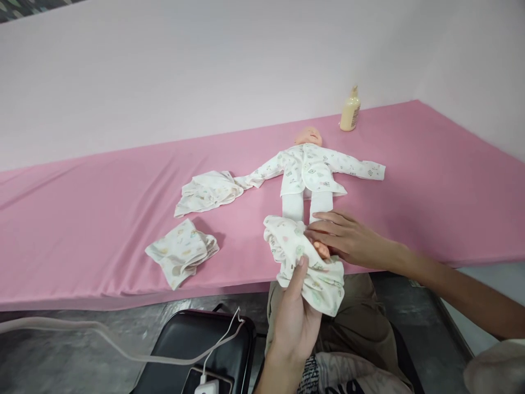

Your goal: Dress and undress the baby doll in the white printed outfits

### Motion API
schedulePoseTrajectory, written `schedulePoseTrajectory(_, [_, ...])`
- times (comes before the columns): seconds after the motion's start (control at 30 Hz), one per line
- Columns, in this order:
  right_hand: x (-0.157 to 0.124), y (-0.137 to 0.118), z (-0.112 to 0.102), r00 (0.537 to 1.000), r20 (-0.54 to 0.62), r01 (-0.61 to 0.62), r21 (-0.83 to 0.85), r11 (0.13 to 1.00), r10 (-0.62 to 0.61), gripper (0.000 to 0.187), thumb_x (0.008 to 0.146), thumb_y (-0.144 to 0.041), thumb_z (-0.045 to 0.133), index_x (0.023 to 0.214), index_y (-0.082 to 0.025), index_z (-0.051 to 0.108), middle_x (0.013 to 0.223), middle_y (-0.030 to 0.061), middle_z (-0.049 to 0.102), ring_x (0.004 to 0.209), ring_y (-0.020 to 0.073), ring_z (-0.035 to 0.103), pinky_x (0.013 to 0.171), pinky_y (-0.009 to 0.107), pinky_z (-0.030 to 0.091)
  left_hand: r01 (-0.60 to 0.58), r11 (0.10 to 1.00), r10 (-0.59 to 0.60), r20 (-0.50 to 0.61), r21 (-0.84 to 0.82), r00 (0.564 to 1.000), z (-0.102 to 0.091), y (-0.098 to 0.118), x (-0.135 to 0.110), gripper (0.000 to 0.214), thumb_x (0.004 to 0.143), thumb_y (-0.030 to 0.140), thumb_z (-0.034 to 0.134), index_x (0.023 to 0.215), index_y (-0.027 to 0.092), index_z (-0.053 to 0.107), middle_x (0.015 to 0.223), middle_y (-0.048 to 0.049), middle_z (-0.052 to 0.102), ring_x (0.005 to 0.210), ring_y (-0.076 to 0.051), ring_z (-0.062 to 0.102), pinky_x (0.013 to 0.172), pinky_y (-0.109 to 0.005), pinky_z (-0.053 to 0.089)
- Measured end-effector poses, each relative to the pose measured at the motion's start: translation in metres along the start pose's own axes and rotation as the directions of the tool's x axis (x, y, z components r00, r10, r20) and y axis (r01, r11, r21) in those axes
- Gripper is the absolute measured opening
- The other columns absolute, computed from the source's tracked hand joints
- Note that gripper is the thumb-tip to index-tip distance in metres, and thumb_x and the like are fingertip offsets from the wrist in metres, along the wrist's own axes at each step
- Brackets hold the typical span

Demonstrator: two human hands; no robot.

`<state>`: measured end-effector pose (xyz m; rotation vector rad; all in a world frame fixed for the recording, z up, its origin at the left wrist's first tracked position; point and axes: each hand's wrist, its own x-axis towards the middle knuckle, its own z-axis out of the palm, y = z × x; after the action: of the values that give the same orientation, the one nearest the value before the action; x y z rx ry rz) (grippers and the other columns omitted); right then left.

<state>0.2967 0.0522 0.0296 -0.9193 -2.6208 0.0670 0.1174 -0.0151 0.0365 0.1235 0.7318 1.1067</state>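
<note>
Nearest, one black stool (209, 342) stands below the near edge of the pink-covered table (430, 208), with one white plug (207, 387) and a pale cable (164, 359) on it. Two hands meet at the table's near edge, over one bunched printed garment (301, 246). The left hand (294, 314) holds it from below, thumb pressed on top and fingers hidden underneath; the right hand (348, 236) has its fingers stretched and only slightly parted, tips touching the cloth, but its thumb is hidden, so I cannot tell whether it grips. One small foot (322, 250) shows at the garment's opening, just beside those fingers. It belongs to one doll (309, 137), which lies on its back across the table, head toward the far edge, in one white printed jacket (314, 171), two white-covered legs running down to the bunched cloth. To the left are two more printed cloths: one folded cloth (182, 251) near the near edge, and one crumpled cloth (211, 191) farther in, by the doll's outstretched sleeve. Farthest, one pale yellow pump bottle (350, 114) stands upright by the far edge, its label too small to read
</note>
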Motion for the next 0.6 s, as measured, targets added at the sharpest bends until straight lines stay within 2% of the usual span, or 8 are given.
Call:
schedulePoseTrajectory(0.07, [-0.002, -0.001, -0.001, 1.0, 0.01, 0.0, -0.021, 1.0, 0.0, 0.049, 0.09, 0.0, 0.04, 0.135, -0.014, 0.052, 0.134, 0.0128, 0.057, 0.134, 0.0285, 0.039, 0.107, 0.05, 0.04, 0.033, 0.999, -0.034, -0.02, -0.014, 0.999, 0.002, 0.0, 0.001, 0.051, 0.089, 0.025, 0.064, 0.139, 0.021, 0.052, 0.133, -0.0093, 0.062, 0.121, -0.023, 0.06, 0.107, -0.034, 0.048])
schedulePoseTrajectory(0.17, [-0.006, -0.004, -0.003, 0.999, 0.04, 0.015, 0.011, 1.0, -0.015, 0.038, 0.09, -0.003, 0.044, 0.123, -0.012, 0.059, 0.141, 0.0148, 0.05, 0.138, 0.0305, 0.034, 0.11, 0.052, 0.036, 0.085, 0.996, -0.085, -0.009, -0.026, 0.996, 0.005, 0.0, 0.003, 0.053, 0.089, 0.026, 0.064, 0.14, 0.022, 0.051, 0.135, -0.0076, 0.061, 0.12, -0.022, 0.061, 0.107, -0.034, 0.048])
schedulePoseTrajectory(0.23, [-0.008, -0.006, -0.005, 0.999, 0.048, 0.011, 0.102, 0.995, -0.016, 0.031, 0.091, -0.01, 0.048, 0.119, -0.014, 0.061, 0.142, 0.0154, 0.048, 0.139, 0.0301, 0.032, 0.112, 0.052, 0.033, 0.105, 0.994, -0.105, 0.008, -0.024, 0.994, 0.007, 0.0, 0.005, 0.051, 0.089, 0.026, 0.064, 0.139, 0.022, 0.052, 0.134, -0.007, 0.061, 0.118, -0.02, 0.062, 0.107, -0.034, 0.048])
schedulePoseTrajectory(0.3, [-0.008, -0.009, -0.01, 0.998, 0.053, -0.042, 0.26, 0.965, 0.029, 0.028, 0.095, -0.015, 0.045, 0.116, -0.016, 0.063, 0.138, 0.0145, 0.051, 0.137, 0.0271, 0.036, 0.112, 0.049, 0.034, 0.106, 0.994, -0.106, 0.009, -0.013, 0.994, 0.009, -0.001, 0.007, 0.049, 0.089, 0.027, 0.063, 0.137, 0.021, 0.054, 0.133, -0.0071, 0.061, 0.116, -0.018, 0.063, 0.107, -0.033, 0.048])
schedulePoseTrajectory(0.37, [-0.008, -0.011, -0.017, 0.991, 0.088, -0.134, 0.454, 0.881, 0.105, 0.029, 0.099, -0.02, 0.038, 0.11, -0.018, 0.065, 0.132, 0.0125, 0.054, 0.132, 0.0243, 0.041, 0.11, 0.045, 0.037, 0.097, 0.995, -0.097, 0.025, 0.007, 0.995, 0.011, -0.002, 0.009, 0.047, 0.09, 0.028, 0.063, 0.136, 0.021, 0.054, 0.132, -0.007, 0.062, 0.115, -0.018, 0.062, 0.107, -0.032, 0.047])
schedulePoseTrajectory(0.47, [-0.004, -0.016, -0.027, 0.965, 0.185, -0.261, 0.672, 0.693, 0.184, 0.032, 0.1, -0.036, 0.04, 0.105, -0.019, 0.067, 0.126, 0.0098, 0.056, 0.125, 0.0234, 0.047, 0.104, 0.04, 0.041, 0.081, 0.996, -0.084, 0.074, 0.046, 0.994, 0.012, -0.004, 0.01, 0.048, 0.09, 0.031, 0.063, 0.135, 0.022, 0.054, 0.13, -0.0069, 0.063, 0.116, -0.019, 0.062, 0.106, -0.036, 0.047])
schedulePoseTrajectory(0.53, [-0.002, -0.021, -0.03, 0.948, 0.238, -0.319, 0.732, 0.602, 0.213, 0.034, 0.097, -0.045, 0.046, 0.102, -0.019, 0.067, 0.125, 0.009, 0.056, 0.12, 0.0235, 0.05, 0.1, 0.038, 0.044, 0.057, 0.996, -0.063, 0.093, 0.066, 0.994, 0.012, -0.007, 0.011, 0.049, 0.089, 0.033, 0.063, 0.136, 0.023, 0.053, 0.129, -0.0068, 0.063, 0.118, -0.021, 0.061, 0.106, -0.038, 0.047])
schedulePoseTrajectory(0.6, [0.001, -0.027, -0.029, 0.926, 0.276, -0.376, 0.739, 0.559, 0.257, 0.032, 0.093, -0.047, 0.052, 0.096, -0.019, 0.068, 0.126, 0.0086, 0.055, 0.117, 0.0235, 0.051, 0.098, 0.037, 0.045, 0.029, 0.996, -0.037, 0.092, 0.087, 0.995, 0.011, -0.01, 0.011, 0.052, 0.088, 0.034, 0.065, 0.137, 0.024, 0.052, 0.13, -0.0067, 0.062, 0.12, -0.022, 0.06, 0.106, -0.039, 0.046])
